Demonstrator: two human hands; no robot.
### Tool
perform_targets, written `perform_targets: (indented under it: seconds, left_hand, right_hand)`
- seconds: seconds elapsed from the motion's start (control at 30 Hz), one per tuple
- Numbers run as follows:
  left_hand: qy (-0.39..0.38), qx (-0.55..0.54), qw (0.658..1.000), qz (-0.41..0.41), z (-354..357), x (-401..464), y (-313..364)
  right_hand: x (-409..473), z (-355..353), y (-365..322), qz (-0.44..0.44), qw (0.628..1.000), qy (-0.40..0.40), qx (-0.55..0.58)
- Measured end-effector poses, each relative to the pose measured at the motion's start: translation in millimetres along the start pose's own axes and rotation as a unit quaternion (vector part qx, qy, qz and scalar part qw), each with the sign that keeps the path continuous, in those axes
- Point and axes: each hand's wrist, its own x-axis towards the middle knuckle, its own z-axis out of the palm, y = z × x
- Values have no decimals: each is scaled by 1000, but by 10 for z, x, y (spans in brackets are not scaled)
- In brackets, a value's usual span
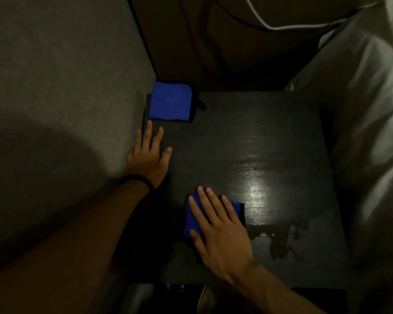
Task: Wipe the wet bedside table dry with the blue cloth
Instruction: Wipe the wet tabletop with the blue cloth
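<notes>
The dark bedside table [270,123] fills the middle of the view, its top glossy under a patch of light. My right hand [218,230] lies flat on a folded blue cloth [191,220] near the table's front edge, fingers spread and pressing it down. A puddle of water [281,241] with streaks sits just right of that cloth. A second folded blue cloth [169,102] rests at the table's back left corner. My left hand [149,155], with a dark bead bracelet on the wrist, rests flat on the table's left edge just in front of that second cloth, holding nothing.
A grey wall [66,87] runs along the table's left side. White bedding [370,132] presses against the right side. A white cable [281,27] and dark headboard lie behind the table. A small dark object [201,105] pokes out beside the far cloth.
</notes>
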Motion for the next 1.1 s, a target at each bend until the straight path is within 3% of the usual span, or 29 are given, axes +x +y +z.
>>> perform_targets:
  seconds: [0.23, 0.67, 1.1]
  left_hand:
    - [-18, -56, 998, -24, -30, 9, 31]
    - [-19, -54, 998, -30, -39, 21, 53]
    - [-4, -32, 999, -44, -31, -7, 62]
  right_hand:
    - [-261, -123, 434, 21, 999, -6, -27]
    - [-658, -214, 1105, 92, 995, -6, -27]
    - [-939, -282, 1258, 230, 973, 5, 2]
